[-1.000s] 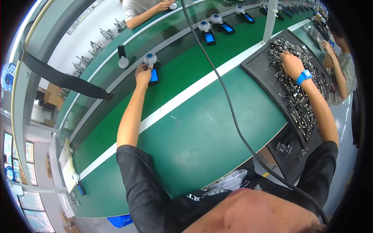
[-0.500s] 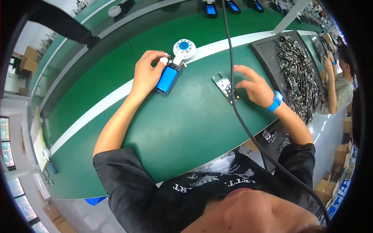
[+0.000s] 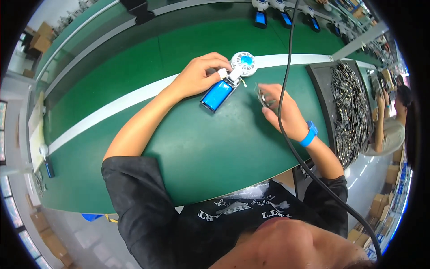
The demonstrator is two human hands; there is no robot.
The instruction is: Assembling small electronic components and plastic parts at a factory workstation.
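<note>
My left hand (image 3: pixel 200 76) grips a small handheld fan at its neck, thumb and fingers closed there; a white covering shows on the thumb tip. The fan's round white head (image 3: pixel 244 64) has a blue centre and points away from me. Its open handle holds a blue battery cell (image 3: pixel 217 95) in a dark shell, lying on the green work surface (image 3: pixel 192 139). A short pale wire sticks out beside the neck. Just right of the fan, my right hand (image 3: pixel 286 115) pinches a small circuit board (image 3: pixel 261 97), tilted up and partly hidden by the fingers.
A black tray (image 3: pixel 321 89) heaped with circuit boards stands on the right. A black cable (image 3: pixel 286 67) hangs across the view in front of my right arm. Beyond a white strip, several similar fans (image 3: pixel 260 17) sit on the green belt. A co-worker (image 3: pixel 387 130) is at the far right.
My right hand has taken the circuit board up off the table and brought it nearer the fan. The left hand still holds the fan. The whole view has shifted.
</note>
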